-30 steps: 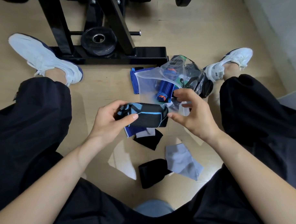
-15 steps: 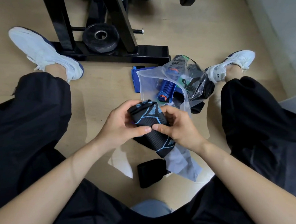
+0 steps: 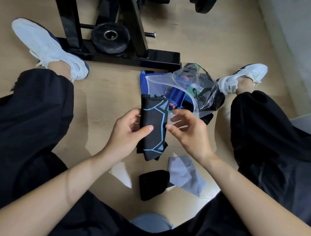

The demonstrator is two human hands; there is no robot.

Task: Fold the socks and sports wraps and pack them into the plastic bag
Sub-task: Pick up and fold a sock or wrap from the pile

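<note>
Left hand (image 3: 129, 134) pinches the black sock (image 3: 154, 125), thumb in front and fingers behind, held just before the plastic bag (image 3: 160, 84). Right hand (image 3: 188, 134) has its fingers loosely curled and apart, thumb at the sock's edge.

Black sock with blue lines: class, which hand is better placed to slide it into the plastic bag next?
Left, probably. The left hand grips the sock, whose top lies at the mouth of the plastic bag; the right hand, loose beside it, could hold the bag open.
</note>
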